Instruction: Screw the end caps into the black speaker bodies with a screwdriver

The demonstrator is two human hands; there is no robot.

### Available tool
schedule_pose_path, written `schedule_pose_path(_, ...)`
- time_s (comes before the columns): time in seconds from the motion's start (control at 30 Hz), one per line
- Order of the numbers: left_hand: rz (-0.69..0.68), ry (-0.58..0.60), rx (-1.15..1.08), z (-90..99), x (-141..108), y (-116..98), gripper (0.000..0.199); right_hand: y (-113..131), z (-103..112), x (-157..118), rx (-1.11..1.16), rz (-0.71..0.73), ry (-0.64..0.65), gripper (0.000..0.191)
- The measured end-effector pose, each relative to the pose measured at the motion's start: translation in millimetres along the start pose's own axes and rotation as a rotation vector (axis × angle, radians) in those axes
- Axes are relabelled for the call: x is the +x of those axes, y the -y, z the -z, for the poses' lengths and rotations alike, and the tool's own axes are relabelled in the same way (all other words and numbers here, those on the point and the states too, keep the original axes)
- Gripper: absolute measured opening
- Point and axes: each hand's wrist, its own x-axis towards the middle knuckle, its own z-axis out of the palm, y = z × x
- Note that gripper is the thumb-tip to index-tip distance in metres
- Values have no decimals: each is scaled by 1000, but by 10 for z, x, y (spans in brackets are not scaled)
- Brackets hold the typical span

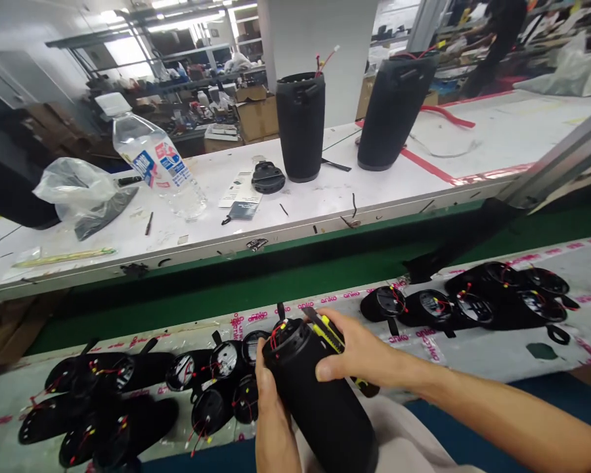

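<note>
A black fabric-covered cylindrical speaker body leans across my lap, its open top tilted up and away from me. Red and yellow wire ends stick out of that opening. My left hand is wrapped round its left side, holding it near the top. In my right hand is a yellow and black utility knife, gripped along the right side of the speaker body. The thumb of that hand rests on or close to the black fabric. I cannot make out whether the knife's blade touches the rim.
Similar speaker bodies with loose wires lie in groups left and right on the near covered bench. On the white shelf stand two more speaker bodies, a plastic bottle and a black cap.
</note>
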Motion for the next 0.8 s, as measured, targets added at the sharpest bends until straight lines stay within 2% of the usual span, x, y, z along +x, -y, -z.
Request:
schedule_pose_path(0.1,-44,-37,2,29,58,6,90,-97,30,62,293,-44,109,96)
schedule_pose_path(0.17,-66,10,-29,32,105,10,103,-155,21,77,428,-62,168,97)
schedule_pose_path(0.23,-23,104,-119,17,137,25,113,-215,-4,85,454,-58,197,96)
schedule_pose_path(0.3,45,191,-205,2,143,45,115,-251,-19,85,375,-71,217,95)
schedule_pose_path(0.4,132,233,-216,15,114,56,99,-172,12,36,142,-141,225,87)
schedule_pose_path(0.47,150,198,-196,47,89,39,90,-4,55,-53,-97,-129,152,70)
schedule_pose_path(0.53,135,135,-166,81,69,10,96,226,95,-176,-407,-29,37,47)
schedule_pose_path(0.6,92,76,-114,106,61,-24,107,455,119,-292,-695,63,-14,37)
schedule_pose_path(0.7,39,69,-2,126,70,-74,115,678,124,-360,-1028,244,125,37)
schedule_pose_path(0.8,19,85,93,138,87,-118,121,730,122,-292,-1337,486,269,37)
